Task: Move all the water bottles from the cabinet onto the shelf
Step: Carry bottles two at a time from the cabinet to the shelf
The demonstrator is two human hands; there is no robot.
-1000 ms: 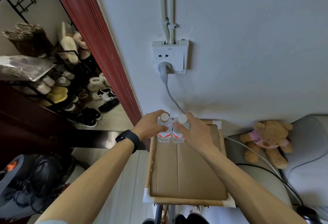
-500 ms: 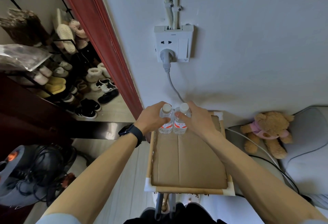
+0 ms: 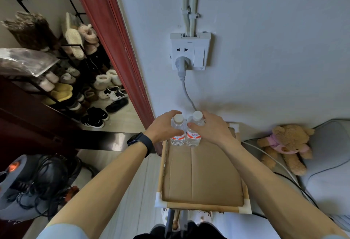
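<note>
Two small clear water bottles with white caps and red-and-white labels stand side by side at the far left corner of the shelf top (image 3: pixel 202 174), a wooden-framed surface lined with brown cardboard. My left hand (image 3: pixel 163 128) is wrapped around the left bottle (image 3: pixel 178 132). My right hand (image 3: pixel 210 128) grips the right bottle (image 3: pixel 194 134). Both bottles are upright and touch each other, close to the wall. The cabinet is not in view.
A wall socket (image 3: pixel 190 51) with a grey plug and cable hangs above the bottles. A red door frame (image 3: pixel 117 49) stands left, with a shoe rack (image 3: pixel 72 79) behind it. A teddy bear (image 3: pixel 284 146) lies on grey cushions at right. A tangle of cables (image 3: pixel 43 178) lies lower left.
The view has shifted a little while both hands stay on the two bottles at the shelf's far corner. The bottles have hardly moved.
</note>
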